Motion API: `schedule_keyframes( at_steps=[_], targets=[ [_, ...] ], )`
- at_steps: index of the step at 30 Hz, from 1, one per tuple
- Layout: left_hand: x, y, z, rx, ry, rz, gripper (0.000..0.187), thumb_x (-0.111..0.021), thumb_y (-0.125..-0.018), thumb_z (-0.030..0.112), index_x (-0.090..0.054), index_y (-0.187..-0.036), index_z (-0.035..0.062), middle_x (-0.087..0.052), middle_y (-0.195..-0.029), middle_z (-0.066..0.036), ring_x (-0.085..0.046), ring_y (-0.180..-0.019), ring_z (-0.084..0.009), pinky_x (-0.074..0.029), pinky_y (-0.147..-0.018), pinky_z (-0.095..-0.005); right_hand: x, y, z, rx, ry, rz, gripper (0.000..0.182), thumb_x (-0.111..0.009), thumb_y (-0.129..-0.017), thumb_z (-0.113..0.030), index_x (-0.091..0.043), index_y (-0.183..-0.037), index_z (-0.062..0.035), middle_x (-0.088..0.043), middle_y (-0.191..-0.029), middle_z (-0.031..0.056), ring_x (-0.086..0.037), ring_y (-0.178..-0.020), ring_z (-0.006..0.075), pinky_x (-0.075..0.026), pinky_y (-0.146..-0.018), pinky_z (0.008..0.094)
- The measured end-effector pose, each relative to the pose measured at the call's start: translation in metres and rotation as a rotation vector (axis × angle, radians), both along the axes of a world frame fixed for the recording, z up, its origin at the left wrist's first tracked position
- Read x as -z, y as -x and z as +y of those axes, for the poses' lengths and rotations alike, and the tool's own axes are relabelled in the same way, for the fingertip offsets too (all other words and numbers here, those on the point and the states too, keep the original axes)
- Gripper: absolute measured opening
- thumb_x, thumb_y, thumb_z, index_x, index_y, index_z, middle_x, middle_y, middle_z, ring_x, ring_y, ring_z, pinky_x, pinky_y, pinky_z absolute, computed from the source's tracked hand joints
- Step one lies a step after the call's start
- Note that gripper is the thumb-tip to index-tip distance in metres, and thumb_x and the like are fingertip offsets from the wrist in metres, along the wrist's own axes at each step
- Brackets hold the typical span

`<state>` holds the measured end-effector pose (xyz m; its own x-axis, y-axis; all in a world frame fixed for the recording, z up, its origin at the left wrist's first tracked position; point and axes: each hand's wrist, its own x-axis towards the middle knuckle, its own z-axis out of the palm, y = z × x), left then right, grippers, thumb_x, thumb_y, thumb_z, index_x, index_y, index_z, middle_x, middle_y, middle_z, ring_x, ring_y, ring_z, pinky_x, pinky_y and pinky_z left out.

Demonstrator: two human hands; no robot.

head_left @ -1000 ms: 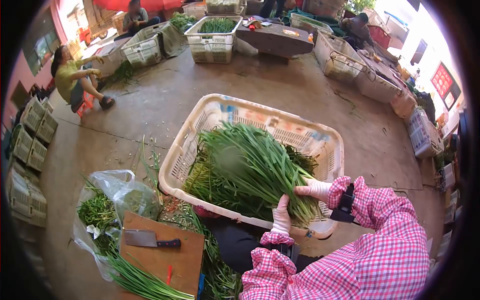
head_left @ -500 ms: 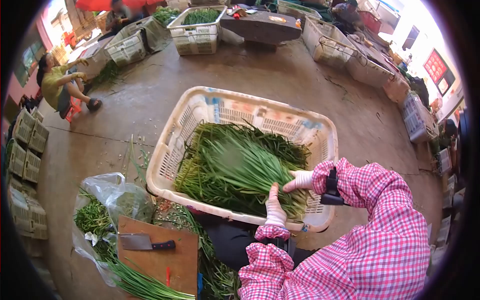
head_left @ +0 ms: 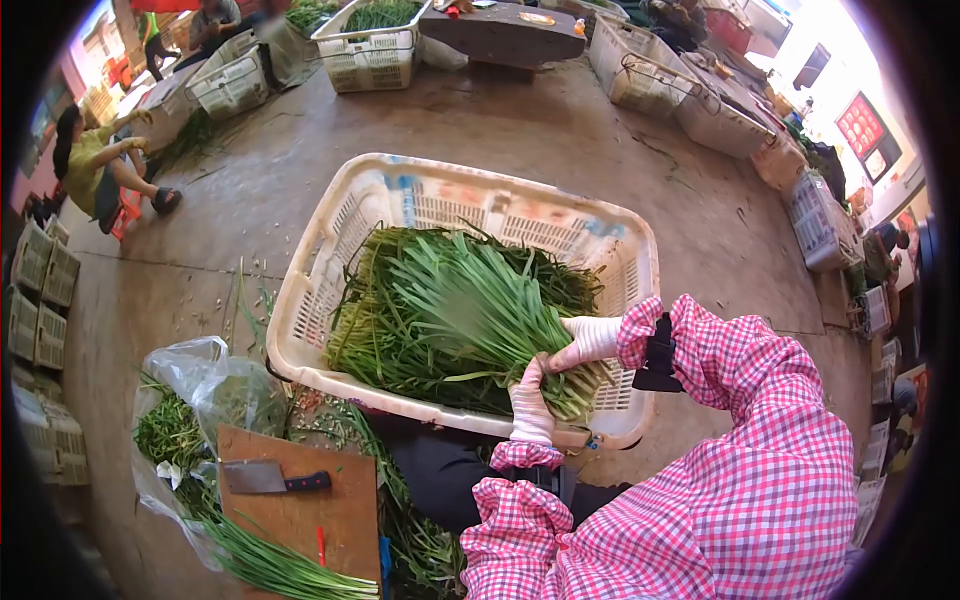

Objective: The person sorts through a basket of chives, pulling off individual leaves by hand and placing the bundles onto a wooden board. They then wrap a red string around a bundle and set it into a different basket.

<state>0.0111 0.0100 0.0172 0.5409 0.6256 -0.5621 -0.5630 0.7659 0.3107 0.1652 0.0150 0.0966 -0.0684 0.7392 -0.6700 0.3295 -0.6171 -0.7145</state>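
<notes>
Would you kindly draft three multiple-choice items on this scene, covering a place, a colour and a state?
1. Where does the cleaver lie?
A. in the crate
B. on the wooden board
C. on the bare floor

2. What colour are the sleeves?
A. pink check
B. plain blue
C. yellow

3. What are the left hand and right hand doing?
A. hanging free
B. gripping the cleaver
C. holding the bundle of greens

Answers:
1 B, it rests on the wooden board.
2 A, pink and white checks show.
3 C, both close on the bundle of greens over the crate.
</notes>
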Motion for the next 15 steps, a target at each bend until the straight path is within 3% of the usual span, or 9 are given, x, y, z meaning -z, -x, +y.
schedule_keyframes(
  at_steps=[2, 4, 6, 9, 10, 13, 14, 15],
  targets=[
    [-0.007, 0.003, 0.002, -0.045, 0.034, 0.004, 0.031, -0.063, -0.083, 0.014, -0.058, -0.112, 0.0021, -0.062, -0.104, -0.005, -0.061, -0.086, -0.0181, -0.051, -0.080, -0.0325, -0.009, 0.002, -0.002, 0.002, -0.011, 0.092, 0.070, -0.077, -0.073, -0.024, -0.041, -0.129, -0.0019, -0.060, -0.112, 0.0080, -0.054, -0.100, 0.0149, -0.045, -0.088, 0.0311],
    [-0.016, 0.005, 0.002, -0.180, -0.040, 0.119, 0.036, -0.070, -0.076, 0.006, -0.058, -0.109, 0.0004, -0.062, -0.101, -0.006, -0.061, -0.085, -0.0181, -0.051, -0.077, -0.0332, -0.004, 0.001, -0.006, 0.202, 0.010, 0.401, 0.062, -0.074, -0.076, -0.018, -0.043, -0.128, -0.0029, -0.060, -0.111, 0.0078, -0.055, -0.100, 0.0142, -0.045, -0.089, 0.0315],
    [-0.020, 0.005, 0.000, -0.172, -0.071, 0.173, 0.038, -0.068, -0.076, 0.006, -0.057, -0.112, 0.0030, -0.061, -0.107, -0.005, -0.060, -0.087, -0.0181, -0.051, -0.078, -0.0329, 0.002, -0.004, -0.009, 0.296, 0.102, 0.500, 0.055, -0.072, -0.078, -0.013, -0.046, -0.125, -0.0031, -0.061, -0.108, 0.0072, -0.056, -0.099, 0.0144, -0.046, -0.088, 0.0320],
    [-0.020, 0.001, -0.002, -0.211, -0.029, 0.318, 0.041, -0.071, -0.074, 0.007, -0.057, -0.112, 0.0026, -0.061, -0.107, -0.006, -0.060, -0.088, -0.0191, -0.051, -0.079, -0.0332, 0.020, -0.016, -0.009, 0.305, 0.260, 0.443, 0.049, -0.071, -0.077, -0.016, -0.050, -0.119, -0.0019, -0.063, -0.100, 0.0073, -0.061, -0.090, 0.0170, -0.050, -0.081, 0.0335],
    [-0.017, 0.000, -0.003, -0.212, -0.030, 0.316, 0.041, -0.071, -0.074, 0.007, -0.057, -0.112, 0.0026, -0.061, -0.107, -0.006, -0.060, -0.088, -0.0191, -0.051, -0.079, -0.0332, 0.030, -0.013, -0.007, 0.291, 0.233, 0.303, 0.049, -0.072, -0.076, -0.019, -0.052, -0.118, -0.0018, -0.064, -0.099, 0.0072, -0.061, -0.085, 0.0164, -0.051, -0.076, 0.0324],
    [-0.002, -0.001, 0.000, -0.220, 0.033, 0.259, 0.039, -0.071, -0.074, 0.008, -0.058, -0.111, 0.0017, -0.062, -0.106, -0.006, -0.061, -0.087, -0.0200, -0.052, -0.078, -0.0340, 0.029, -0.004, -0.005, 0.183, 0.065, 0.214, 0.049, -0.071, -0.077, -0.022, -0.054, -0.118, -0.0017, -0.064, -0.103, 0.0070, -0.060, -0.087, 0.0137, -0.049, -0.078, 0.0307],
    [0.002, 0.000, 0.000, -0.159, -0.033, 0.259, 0.039, -0.069, -0.078, 0.015, -0.058, -0.114, 0.0029, -0.062, -0.106, -0.006, -0.061, -0.087, -0.0201, -0.052, -0.078, -0.0342, 0.029, 0.001, -0.007, 0.113, -0.094, 0.192, 0.056, -0.068, -0.077, -0.024, -0.048, -0.124, -0.0002, -0.063, -0.103, 0.0088, -0.059, -0.091, 0.0154, -0.047, -0.082, 0.0324],
    [0.010, -0.001, 0.000, -0.118, -0.034, 0.173, 0.040, -0.067, -0.081, 0.021, -0.057, -0.115, 0.0034, -0.062, -0.107, -0.006, -0.061, -0.088, -0.0202, -0.052, -0.078, -0.0347, 0.018, 0.007, -0.005, 0.007, -0.155, 0.000, 0.061, -0.066, -0.077, -0.026, -0.044, -0.128, 0.0003, -0.063, -0.104, 0.0119, -0.059, -0.094, 0.0189, -0.047, -0.083, 0.0328]
  ],
)
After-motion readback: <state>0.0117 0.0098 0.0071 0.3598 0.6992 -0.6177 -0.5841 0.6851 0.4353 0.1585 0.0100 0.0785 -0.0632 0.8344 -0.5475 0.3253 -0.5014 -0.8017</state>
